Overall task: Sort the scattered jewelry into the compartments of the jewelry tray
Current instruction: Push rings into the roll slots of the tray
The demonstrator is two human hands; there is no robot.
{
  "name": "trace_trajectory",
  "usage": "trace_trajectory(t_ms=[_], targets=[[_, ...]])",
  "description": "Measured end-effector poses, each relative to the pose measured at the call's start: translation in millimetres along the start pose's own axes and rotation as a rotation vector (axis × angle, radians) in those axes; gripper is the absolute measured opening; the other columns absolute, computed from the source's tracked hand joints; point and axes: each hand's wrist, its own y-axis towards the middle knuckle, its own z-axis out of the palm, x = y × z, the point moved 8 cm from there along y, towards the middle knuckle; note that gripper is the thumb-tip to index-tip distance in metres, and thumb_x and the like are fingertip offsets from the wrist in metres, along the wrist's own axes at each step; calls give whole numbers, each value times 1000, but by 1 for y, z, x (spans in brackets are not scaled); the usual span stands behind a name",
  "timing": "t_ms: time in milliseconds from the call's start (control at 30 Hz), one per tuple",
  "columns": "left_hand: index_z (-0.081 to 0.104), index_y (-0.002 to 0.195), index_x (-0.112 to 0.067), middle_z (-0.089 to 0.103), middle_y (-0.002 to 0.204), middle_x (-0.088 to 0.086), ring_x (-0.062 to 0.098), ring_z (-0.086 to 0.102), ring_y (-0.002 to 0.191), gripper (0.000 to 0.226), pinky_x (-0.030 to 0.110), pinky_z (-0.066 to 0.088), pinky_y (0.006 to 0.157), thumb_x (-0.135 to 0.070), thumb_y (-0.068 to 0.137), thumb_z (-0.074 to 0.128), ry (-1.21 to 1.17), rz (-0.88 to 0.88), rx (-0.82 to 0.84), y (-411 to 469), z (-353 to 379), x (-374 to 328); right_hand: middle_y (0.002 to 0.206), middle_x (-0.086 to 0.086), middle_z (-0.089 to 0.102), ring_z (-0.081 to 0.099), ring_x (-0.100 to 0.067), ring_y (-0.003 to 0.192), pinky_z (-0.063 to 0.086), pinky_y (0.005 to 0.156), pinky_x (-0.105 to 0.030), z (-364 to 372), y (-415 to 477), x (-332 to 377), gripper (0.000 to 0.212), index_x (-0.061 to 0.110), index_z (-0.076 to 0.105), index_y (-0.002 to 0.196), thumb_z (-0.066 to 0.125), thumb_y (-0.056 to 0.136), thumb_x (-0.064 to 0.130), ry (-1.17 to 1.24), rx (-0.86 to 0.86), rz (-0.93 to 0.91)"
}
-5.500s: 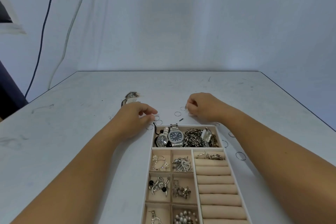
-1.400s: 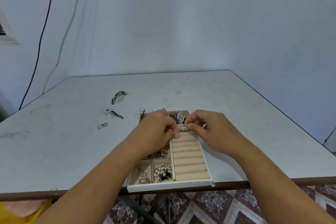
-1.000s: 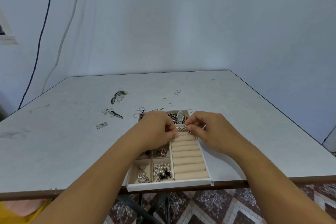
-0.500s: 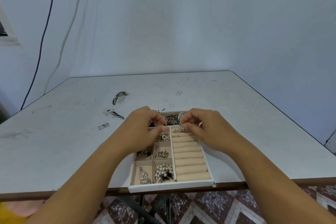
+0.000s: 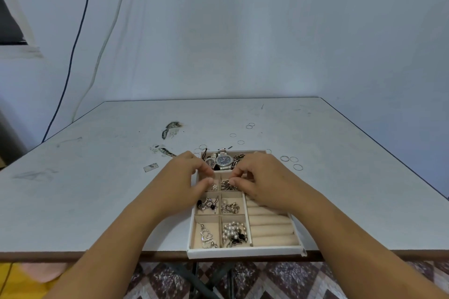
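The white jewelry tray point(image 5: 243, 253) sits at the table's front edge, its near end slightly over it. Two watches point(image 5: 223, 160) lie in the long far compartment. The small beige compartments hold silver pieces and a pearl piece point(image 5: 233, 230). The ring rolls point(image 5: 272, 228) on the right are bare where I can see them. My left hand point(image 5: 184, 177) hovers over the tray's upper left with loosely curled fingers and nothing visible in them. My right hand point(image 5: 262, 177) covers the top rolls, fingertips close together; whether they pinch something is hidden. Several thin loose rings point(image 5: 284, 158) lie on the table.
More loose rings point(image 5: 250, 126) lie farther back on the white table point(image 5: 97, 201). Dark peeled patches point(image 5: 170, 128) and a small flat scrap point(image 5: 150, 167) mark the left side. A wall with hanging cables stands behind; patterned floor shows below the front edge.
Both hands came back from the loose rings beyond the tray to the top ring roll. In the last half second they drew slightly apart, uncovering the watches.
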Motion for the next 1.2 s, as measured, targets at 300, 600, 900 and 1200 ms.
trace_trajectory(t_ms=[300,600,900,1200], targets=[[67,90,-37,52,95,-19,-4,49,94,5,12,35,75,-38,86,64,-2,-2,-38,0,3,1,86,18,52,42,-2,90,42,82,-26,1,-1,5,16,29,72,97,60,89,36,-90,25,-53],[66,77,-35,52,89,-17,0,51,87,10,12,34,68,-28,85,67,-4,-36,-51,5,3,1,86,17,53,45,-2,89,43,79,-26,3,1,4,16,27,71,97,59,89,36,-92,54,-73],[59,95,-36,52,96,-13,7,46,97,14,25,36,78,-45,85,62,62,77,-74,37,-5,-45,90,15,64,58,0,79,40,66,-10,-66,-4,-63,9,31,69,94,68,85,32,8,-100,98],[65,103,-31,58,102,-10,12,47,106,20,30,42,92,-41,86,64,65,185,158,118,62,-95,91,13,64,56,2,79,40,65,-15,-76,-1,-150,16,26,70,97,71,82,32,-106,84,408]])
